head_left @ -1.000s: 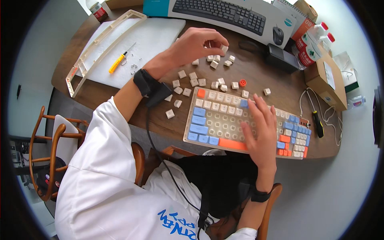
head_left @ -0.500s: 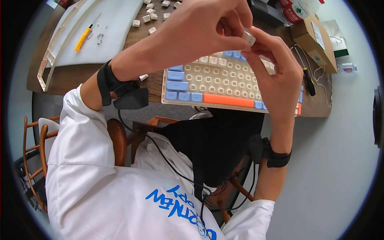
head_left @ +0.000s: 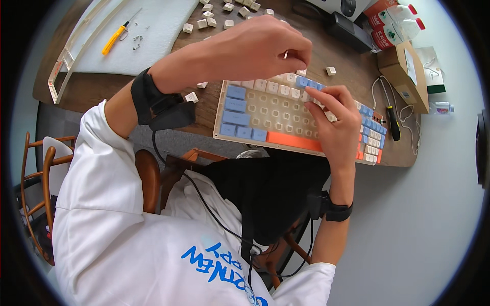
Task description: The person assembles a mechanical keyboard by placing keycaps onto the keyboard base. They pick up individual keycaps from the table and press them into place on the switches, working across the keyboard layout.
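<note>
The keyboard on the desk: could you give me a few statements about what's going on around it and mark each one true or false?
1. The keyboard has a long orange key along its near edge. True.
2. Every socket on the keyboard already carries a cap. False: many beige sockets in the middle are bare.
3. Loose keycaps lie on the wooden table beyond the keyboard. True.
4. The right hand rests flat on the person's lap. False: its fingers are on the keyboard's upper rows.
5. The left hand is raised above the keyboard, fingertips pinched. True.
6. The yellow-handled screwdriver lies on the keyboard. False: it lies on the white mat, far left.
</note>
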The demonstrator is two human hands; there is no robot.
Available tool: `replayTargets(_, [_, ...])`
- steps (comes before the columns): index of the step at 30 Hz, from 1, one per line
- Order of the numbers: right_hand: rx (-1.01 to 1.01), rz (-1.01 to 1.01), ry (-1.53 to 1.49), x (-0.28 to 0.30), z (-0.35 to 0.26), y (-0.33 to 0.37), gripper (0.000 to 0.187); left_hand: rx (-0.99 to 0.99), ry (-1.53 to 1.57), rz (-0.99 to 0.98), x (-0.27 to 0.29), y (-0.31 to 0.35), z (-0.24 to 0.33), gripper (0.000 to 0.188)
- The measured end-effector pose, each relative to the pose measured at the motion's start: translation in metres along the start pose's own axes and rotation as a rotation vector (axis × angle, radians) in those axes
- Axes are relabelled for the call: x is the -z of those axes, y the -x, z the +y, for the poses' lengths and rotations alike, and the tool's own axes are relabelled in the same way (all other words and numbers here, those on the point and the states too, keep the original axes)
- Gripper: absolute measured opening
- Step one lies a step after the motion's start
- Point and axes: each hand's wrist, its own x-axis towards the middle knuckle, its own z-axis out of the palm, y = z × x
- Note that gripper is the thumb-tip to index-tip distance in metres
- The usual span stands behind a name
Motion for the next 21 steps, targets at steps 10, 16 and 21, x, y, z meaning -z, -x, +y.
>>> replayTargets(10, [0.052, 0.019, -0.038, -0.005, 0.005, 0.002, 0.026, 0.073, 0.07, -0.13, -0.009, 0.004, 0.001, 0.011])
replayTargets(16, [0.172, 0.067, 0.122, -0.013, 0.001, 0.005, 0.029, -0.002, -0.022, -0.143, -0.01, 0.006, 0.003, 0.011])
replayTargets(21, [0.271, 0.045, 0.358, -0.017, -0.008, 0.009, 0.035, 0.006, 0.044, -0.197, -0.007, 0.007, 0.005, 0.014])
